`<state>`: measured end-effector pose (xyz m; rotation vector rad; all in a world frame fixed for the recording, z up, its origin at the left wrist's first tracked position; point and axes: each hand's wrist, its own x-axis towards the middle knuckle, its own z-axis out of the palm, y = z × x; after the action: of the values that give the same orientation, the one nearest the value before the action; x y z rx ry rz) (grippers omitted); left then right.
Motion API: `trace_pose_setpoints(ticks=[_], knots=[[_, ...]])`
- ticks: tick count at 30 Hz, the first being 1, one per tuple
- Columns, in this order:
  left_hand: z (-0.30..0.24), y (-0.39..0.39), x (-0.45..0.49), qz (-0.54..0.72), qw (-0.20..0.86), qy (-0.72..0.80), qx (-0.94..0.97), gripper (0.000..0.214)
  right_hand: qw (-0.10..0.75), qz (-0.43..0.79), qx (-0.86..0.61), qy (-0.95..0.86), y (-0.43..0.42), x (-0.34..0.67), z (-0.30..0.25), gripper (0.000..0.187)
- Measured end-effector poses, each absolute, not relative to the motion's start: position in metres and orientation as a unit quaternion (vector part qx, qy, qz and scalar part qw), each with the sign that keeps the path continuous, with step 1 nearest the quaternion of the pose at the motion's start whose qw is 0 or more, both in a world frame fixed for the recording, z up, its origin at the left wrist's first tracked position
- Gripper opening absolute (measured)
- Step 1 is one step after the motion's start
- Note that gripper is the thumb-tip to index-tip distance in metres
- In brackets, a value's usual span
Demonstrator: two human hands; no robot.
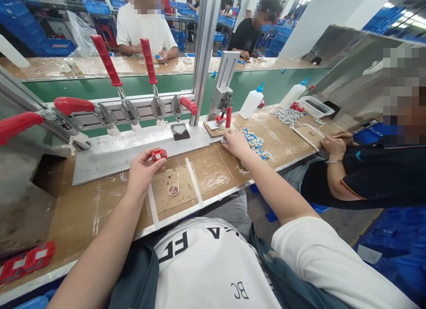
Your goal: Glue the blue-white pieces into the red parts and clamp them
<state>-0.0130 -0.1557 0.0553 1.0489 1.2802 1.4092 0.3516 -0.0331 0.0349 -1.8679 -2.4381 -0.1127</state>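
My left hand point(143, 171) is closed round a small red part point(159, 155), held just above the brown bench top near the metal base plate point(109, 156). My right hand point(235, 142) rests further right, fingers curled down at the edge of a pile of small blue and white pieces point(255, 142); what its fingertips hold is hidden. A dark block with a heart shape point(180, 131) lies on the plate between the hands. A small ring with a thin stick point(173, 189) lies in a taped square below my left hand.
A row of red-handled toggle clamps point(109, 78) stands over the plate, with an upright aluminium post point(203, 56). Two white glue bottles point(252, 102) stand at the back right. A seated person's hand point(333, 144) rests at the bench's right end. Red parts point(25, 260) lie front left.
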Motion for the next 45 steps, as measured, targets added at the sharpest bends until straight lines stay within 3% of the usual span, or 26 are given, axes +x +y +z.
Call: trace_pose_setpoints(ticks=[6,9,13,20,29,34,40,45], knots=[[0.056,-0.161,-0.015,0.576,0.469,0.494,0.452,0.073,0.303,0.196,-0.459,-0.812,-0.075,0.316,0.029,0.028],[0.055,-0.166,-0.015,0.575,0.461,0.481,0.475,0.066,0.385,0.261,-0.375,-0.802,-0.104,0.282,0.035,0.026],[0.055,-0.176,-0.018,0.550,0.439,0.469,0.533,0.054,0.377,0.294,-0.311,-0.821,-0.126,0.247,0.055,0.028],[0.055,-0.190,-0.025,0.555,0.448,0.437,0.548,0.060,0.313,0.256,-0.277,-0.872,-0.129,0.232,0.089,0.034],[0.056,-0.202,-0.026,0.554,0.419,0.429,0.577,0.049,0.249,0.047,-0.205,-0.945,-0.137,0.219,0.102,0.038],[0.062,-0.206,-0.022,0.528,0.403,0.457,0.591,0.056,0.206,0.040,-0.197,-0.958,-0.140,0.217,0.102,0.037],[0.066,-0.204,-0.011,0.519,0.357,0.493,0.600,0.059,0.261,0.078,-0.210,-0.939,-0.128,0.220,0.085,0.044],[0.064,-0.172,-0.010,0.504,0.298,0.488,0.647,0.061,0.370,0.254,-0.261,-0.855,-0.112,0.214,0.060,0.051]])
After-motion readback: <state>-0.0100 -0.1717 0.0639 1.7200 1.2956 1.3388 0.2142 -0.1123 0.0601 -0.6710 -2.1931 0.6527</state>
